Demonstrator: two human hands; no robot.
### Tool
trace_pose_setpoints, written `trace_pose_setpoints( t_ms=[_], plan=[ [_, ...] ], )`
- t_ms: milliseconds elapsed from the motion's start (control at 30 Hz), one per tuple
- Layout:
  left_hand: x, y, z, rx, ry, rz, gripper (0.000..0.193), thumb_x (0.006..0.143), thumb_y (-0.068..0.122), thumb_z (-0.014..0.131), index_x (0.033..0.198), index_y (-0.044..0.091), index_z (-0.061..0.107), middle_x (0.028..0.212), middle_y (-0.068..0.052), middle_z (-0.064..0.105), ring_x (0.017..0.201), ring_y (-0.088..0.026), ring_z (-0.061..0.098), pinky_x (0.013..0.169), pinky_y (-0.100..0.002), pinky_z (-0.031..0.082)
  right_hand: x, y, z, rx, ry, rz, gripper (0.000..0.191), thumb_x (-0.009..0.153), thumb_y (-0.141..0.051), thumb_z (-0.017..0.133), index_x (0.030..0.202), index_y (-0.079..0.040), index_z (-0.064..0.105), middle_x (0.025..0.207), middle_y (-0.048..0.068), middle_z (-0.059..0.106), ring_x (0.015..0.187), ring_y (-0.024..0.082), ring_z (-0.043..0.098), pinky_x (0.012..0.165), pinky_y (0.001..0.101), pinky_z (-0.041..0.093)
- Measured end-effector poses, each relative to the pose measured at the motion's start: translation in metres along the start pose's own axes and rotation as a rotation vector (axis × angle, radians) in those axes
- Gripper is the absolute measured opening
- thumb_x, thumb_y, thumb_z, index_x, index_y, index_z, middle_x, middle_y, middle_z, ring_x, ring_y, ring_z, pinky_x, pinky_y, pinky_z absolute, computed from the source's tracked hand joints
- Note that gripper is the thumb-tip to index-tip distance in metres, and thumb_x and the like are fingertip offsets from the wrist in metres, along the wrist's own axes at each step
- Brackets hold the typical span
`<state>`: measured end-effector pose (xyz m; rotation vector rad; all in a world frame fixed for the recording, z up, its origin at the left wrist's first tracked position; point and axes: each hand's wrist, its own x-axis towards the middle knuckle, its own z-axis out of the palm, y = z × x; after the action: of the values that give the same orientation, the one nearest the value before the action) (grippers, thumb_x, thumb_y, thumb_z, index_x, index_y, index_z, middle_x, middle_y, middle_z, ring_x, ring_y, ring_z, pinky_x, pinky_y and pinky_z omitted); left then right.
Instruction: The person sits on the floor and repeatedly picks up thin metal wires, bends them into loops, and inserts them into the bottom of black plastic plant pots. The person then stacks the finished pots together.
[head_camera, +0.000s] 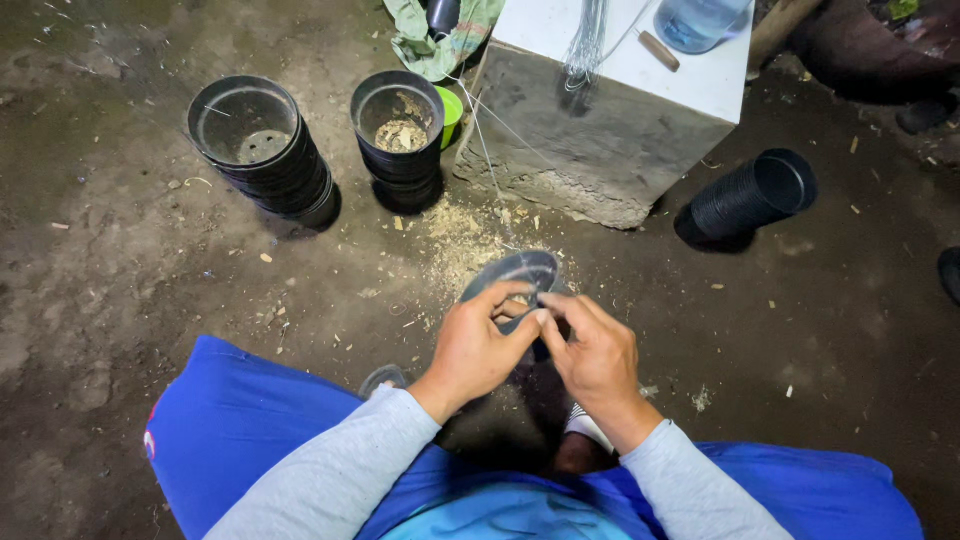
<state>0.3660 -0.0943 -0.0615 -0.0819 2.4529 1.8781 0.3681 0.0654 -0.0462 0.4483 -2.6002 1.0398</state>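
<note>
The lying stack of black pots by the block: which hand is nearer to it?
Right. The right hand is below-left of the lying stack of black pots, apart from it; the left hand is farther left.

light: dim, one source near the camera | brightest: white block top (700, 75) at 1 o'clock, mild glare | shadows: behind pots (262, 148) toward 5 o'clock | corners: dark at 9 and 3 | focus: hands (540, 350) sharp | edges: wide-angle bending

Black pot (520, 275) was half hidden by both hands; water jug (700, 20) was cut off at top edge.
</note>
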Motion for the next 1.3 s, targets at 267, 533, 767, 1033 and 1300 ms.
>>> trace_pose_setpoints(
  t_ms=[267,533,767,1033,1300],
  plan=[
    [-0.001,-0.007,0.0,0.061,-0.006,0.151,0.019,0.091,0.025,0.073,0.103,0.013,0.081,0.092,-0.01,0.08,0.063,-0.02,0.075,0.063,-0.033,0.058,0.0,0.01,-0.004,0.09,-0.091,0.022,0.012,0.083,-0.009,0.078,0.095,-0.007,0.076,0.087,0.01,0.074,0.074,0.028,0.073,0.063,0.0346,0.056],
    [-0.002,-0.007,-0.002,0.224,-0.002,0.241,0.015,0.091,0.026,0.072,0.096,0.015,0.081,0.088,-0.012,0.076,0.078,-0.034,0.073,0.068,-0.041,0.057,0.001,0.023,-0.009,0.156,-0.188,0.19,0.022,0.079,-0.01,0.08,0.098,-0.004,0.072,0.101,0.011,0.071,0.076,0.022,0.074,0.067,0.0326,0.058],
    [0.0,-0.011,-0.007,0.222,-0.141,0.28,0.016,0.086,0.025,0.077,0.094,0.012,0.08,0.09,-0.012,0.077,0.082,-0.032,0.074,0.073,-0.04,0.057,0.003,0.042,-0.014,0.163,-0.325,-0.054,0.013,0.084,-0.007,0.076,0.096,-0.003,0.071,0.091,0.011,0.072,0.081,0.028,0.072,0.07,0.0344,0.056],
    [0.009,-0.028,-0.004,-0.006,-0.308,0.058,0.014,0.082,0.014,0.081,0.092,0.005,0.078,0.084,-0.008,0.079,0.077,-0.013,0.073,0.073,-0.03,0.058,-0.01,0.043,-0.01,0.169,-0.35,-0.043,0.011,0.085,-0.006,0.075,0.093,-0.002,0.069,0.086,0.012,0.069,0.075,0.028,0.071,0.065,0.0351,0.054],
    [0.005,-0.035,0.002,-0.116,-0.24,0.021,0.01,0.084,0.01,0.079,0.091,0.004,0.08,0.084,-0.005,0.08,0.077,-0.008,0.069,0.074,-0.027,0.057,-0.01,0.057,-0.007,0.19,-0.363,0.122,0.021,0.081,-0.008,0.081,0.097,-0.005,0.068,0.075,0.006,0.071,0.064,0.015,0.07,0.058,0.0301,0.055]
  ],
)
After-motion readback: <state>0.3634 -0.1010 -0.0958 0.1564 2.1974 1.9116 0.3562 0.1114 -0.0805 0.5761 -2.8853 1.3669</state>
